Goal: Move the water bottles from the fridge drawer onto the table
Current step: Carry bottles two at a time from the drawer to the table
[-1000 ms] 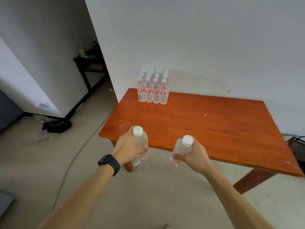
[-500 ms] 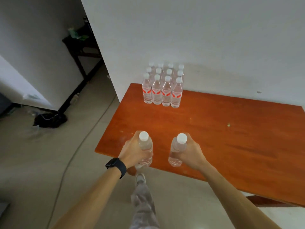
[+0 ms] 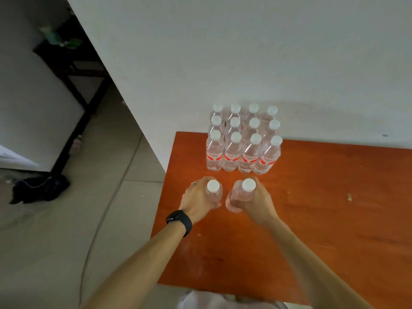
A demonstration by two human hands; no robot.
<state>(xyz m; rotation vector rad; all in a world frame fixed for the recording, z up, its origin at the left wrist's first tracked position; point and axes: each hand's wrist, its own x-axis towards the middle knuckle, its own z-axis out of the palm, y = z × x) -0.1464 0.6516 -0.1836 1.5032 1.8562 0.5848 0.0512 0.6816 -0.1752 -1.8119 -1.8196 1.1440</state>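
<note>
In front of the block: two bottles, one in each hand, just short of the front row and close side by side, over the table (image 3: 323, 197).
Block (image 3: 243, 150): clear plastic bottles with white caps and red-and-white labels, upright and packed touching, four across and three deep.
Left bottle (image 3: 213, 192): clear, white cap, seen almost from above. Its label is hidden by the fingers.
Right bottle (image 3: 236, 197): clear, white cap, tilted, with its base swung toward the left bottle.
Contact with the table: cannot tell whether either base touches the wood.
Left hand (image 3: 196, 200): fingers wrapped round the left bottle's body, a ring on one finger and a black watch (image 3: 179, 221) on the wrist.
Right hand (image 3: 256, 201): fingers wrapped round the right bottle below the cap.
Count: twelve bottles in the block, two held, fourteen in all, and two hands.
Behind the block: the white wall (image 3: 223, 52), with the back row close against it.
Left of the block: the table's left edge runs just beside it, then grey floor (image 3: 89, 197) with a dark cloth (image 3: 40, 190) and a thin cable (image 3: 89, 253).
Right of the block: a wide stretch of bare orange-brown wood.
Nearer than the block: bare wood runs under the forearms to the near edge.
</note>
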